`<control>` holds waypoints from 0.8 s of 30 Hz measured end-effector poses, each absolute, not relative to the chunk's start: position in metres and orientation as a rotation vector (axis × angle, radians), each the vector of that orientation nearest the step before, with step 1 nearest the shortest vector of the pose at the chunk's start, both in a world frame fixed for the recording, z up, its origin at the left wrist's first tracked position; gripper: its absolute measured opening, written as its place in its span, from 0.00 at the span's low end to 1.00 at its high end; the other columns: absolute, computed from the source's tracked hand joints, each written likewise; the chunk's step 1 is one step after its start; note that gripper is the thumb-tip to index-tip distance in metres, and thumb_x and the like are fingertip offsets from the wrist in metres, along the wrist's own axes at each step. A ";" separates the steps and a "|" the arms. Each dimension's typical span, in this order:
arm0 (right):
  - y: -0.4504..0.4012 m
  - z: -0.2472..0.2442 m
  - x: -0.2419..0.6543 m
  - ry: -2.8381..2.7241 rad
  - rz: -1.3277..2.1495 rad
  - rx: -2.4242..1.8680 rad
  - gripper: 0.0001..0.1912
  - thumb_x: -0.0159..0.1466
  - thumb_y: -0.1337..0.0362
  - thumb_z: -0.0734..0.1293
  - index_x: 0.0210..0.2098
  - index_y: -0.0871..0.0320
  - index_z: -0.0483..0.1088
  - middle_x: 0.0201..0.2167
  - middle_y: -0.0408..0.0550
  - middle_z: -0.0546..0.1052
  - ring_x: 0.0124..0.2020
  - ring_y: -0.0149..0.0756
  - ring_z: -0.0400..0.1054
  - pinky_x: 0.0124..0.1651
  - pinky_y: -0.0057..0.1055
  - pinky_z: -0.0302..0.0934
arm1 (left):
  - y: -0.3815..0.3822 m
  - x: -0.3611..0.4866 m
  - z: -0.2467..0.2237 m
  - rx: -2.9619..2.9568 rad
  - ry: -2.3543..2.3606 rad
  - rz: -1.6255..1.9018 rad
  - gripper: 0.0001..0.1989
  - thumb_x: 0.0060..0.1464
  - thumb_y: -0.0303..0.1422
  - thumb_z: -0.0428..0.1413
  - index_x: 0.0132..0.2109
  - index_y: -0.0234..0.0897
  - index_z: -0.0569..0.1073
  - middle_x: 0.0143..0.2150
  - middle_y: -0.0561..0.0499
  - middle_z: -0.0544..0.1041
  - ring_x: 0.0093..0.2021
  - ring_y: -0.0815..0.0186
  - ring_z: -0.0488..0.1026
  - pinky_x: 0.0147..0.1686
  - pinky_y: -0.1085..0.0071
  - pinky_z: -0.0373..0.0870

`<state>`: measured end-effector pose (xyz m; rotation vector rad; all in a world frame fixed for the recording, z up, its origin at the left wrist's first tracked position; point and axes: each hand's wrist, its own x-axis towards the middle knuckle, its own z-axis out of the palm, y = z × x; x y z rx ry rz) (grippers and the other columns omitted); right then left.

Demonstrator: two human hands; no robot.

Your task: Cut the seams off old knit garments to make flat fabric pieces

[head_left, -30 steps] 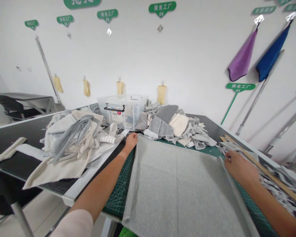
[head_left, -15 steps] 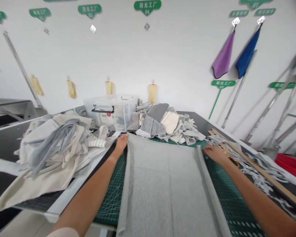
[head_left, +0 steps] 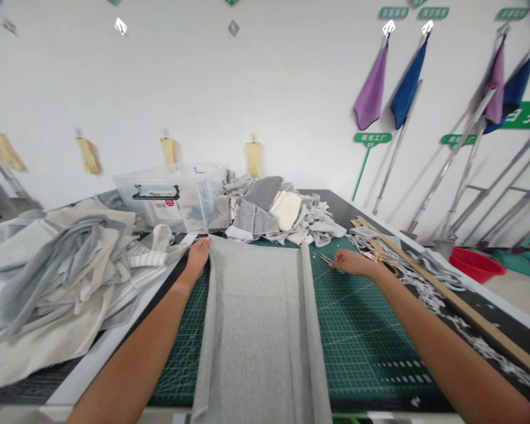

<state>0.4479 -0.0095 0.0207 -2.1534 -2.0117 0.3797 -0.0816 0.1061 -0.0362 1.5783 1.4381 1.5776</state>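
A long grey knit fabric piece (head_left: pixel 258 306) lies lengthwise on the green cutting mat (head_left: pixel 357 330), its two side edges rolled or folded inward. At its far left corner, my left hand (head_left: pixel 198 257) pinches the edge between thumb and fingers. To the right of the fabric, my right hand (head_left: pixel 353 262) is closed over a small pair of thread snips (head_left: pixel 325 258), and the metal tips point left out of the fingers. A bluish part of the snips shows under the hand; the rest is hidden.
Grey and cream fabric pieces (head_left: pixel 70 265) are heaped on the left. Behind stand a clear plastic box (head_left: pixel 168 206) and a pile of scraps (head_left: pixel 265 206). Along the right run a wooden strip (head_left: pixel 450 294) and shredded trimmings (head_left: pixel 428 291). A red basin (head_left: pixel 474 265) is beyond the table.
My right hand has left the fabric's far right corner and closed on the snips. The fabric's right side now lies further in, making it narrower. The view has turned right.
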 end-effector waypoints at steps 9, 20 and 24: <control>0.015 0.044 0.430 -1.779 0.937 -2.293 0.09 0.58 0.67 0.66 0.22 0.59 0.67 0.22 0.54 0.76 0.21 0.35 0.71 0.29 0.31 0.62 | 0.102 -0.083 -0.033 1.616 1.427 1.592 0.17 0.63 0.41 0.47 0.37 0.35 0.76 0.37 0.47 0.79 0.39 0.62 0.73 0.43 0.69 0.69; 0.003 0.112 0.185 -1.664 1.319 -1.226 0.11 0.55 0.62 0.64 0.38 0.53 0.62 0.19 0.33 0.58 0.14 0.23 0.47 0.19 0.22 0.41 | 0.104 -0.085 -0.033 1.664 1.381 1.601 0.19 0.61 0.43 0.49 0.40 0.34 0.79 0.39 0.47 0.80 0.41 0.62 0.74 0.43 0.70 0.69; 0.031 0.089 0.110 -1.773 1.141 -1.189 0.16 0.65 0.48 0.58 0.39 0.53 0.66 0.19 0.36 0.59 0.17 0.27 0.49 0.21 0.24 0.44 | 0.099 -0.083 -0.025 1.759 1.384 1.572 0.20 0.63 0.44 0.48 0.42 0.36 0.79 0.39 0.48 0.81 0.42 0.61 0.75 0.43 0.70 0.69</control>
